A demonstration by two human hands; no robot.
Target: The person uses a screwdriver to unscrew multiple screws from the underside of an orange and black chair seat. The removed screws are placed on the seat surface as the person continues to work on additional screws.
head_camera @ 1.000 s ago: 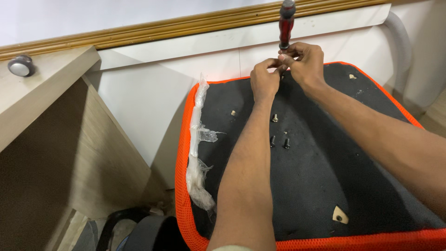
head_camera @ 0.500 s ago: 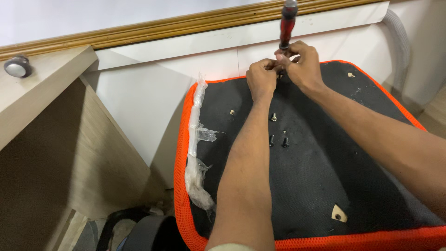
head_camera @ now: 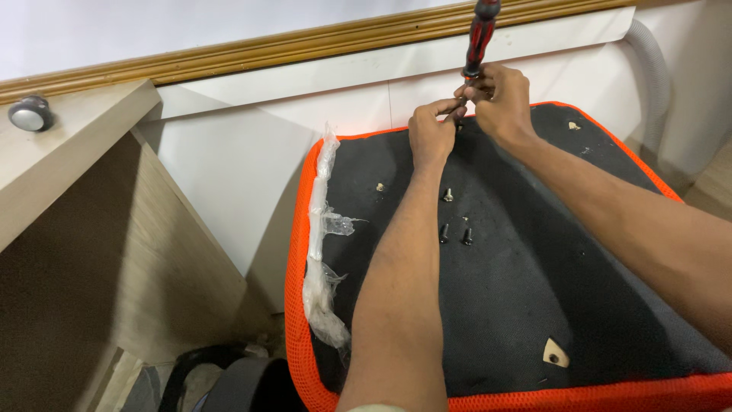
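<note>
Both hands are working at the far edge of a black fabric-covered seat base with an orange mesh border (head_camera: pixel 299 252), which is lying flat, underside up. The right hand (head_camera: pixel 499 103) is closing its grip around the lower end of a red-and-black-handled screwdriver (head_camera: pixel 480 38), which is standing nearly upright, tilted slightly right, its top reaching the frame's upper edge. The left hand (head_camera: pixel 431 133) is sitting just beside the right, its fingers pinched together at the screwdriver's tip; whatever small part they are pinching is too hidden to tell. The fingertips of the two hands are touching.

Loose on the black fabric, nearer the camera than the hands: a small pale screw (head_camera: pixel 448 195), two small dark screws (head_camera: pixel 454 235) lying side by side, and a pale fitting (head_camera: pixel 380 186) off to the left. A triangular cutout with a hole (head_camera: pixel 556 353) is showing near the right front corner.

A strip of crumpled clear plastic wrap (head_camera: pixel 320 252) is clinging along the seat's left edge. A pale wood-grain cabinet panel (head_camera: pixel 99 252) is standing to the left, with a round grey knob (head_camera: pixel 28 114) on its top. A white board (head_camera: pixel 252 175) is leaning behind the seat, under a gilded moulding strip (head_camera: pixel 229 52). A grey hose (head_camera: pixel 659 69) is running down at far right.
</note>
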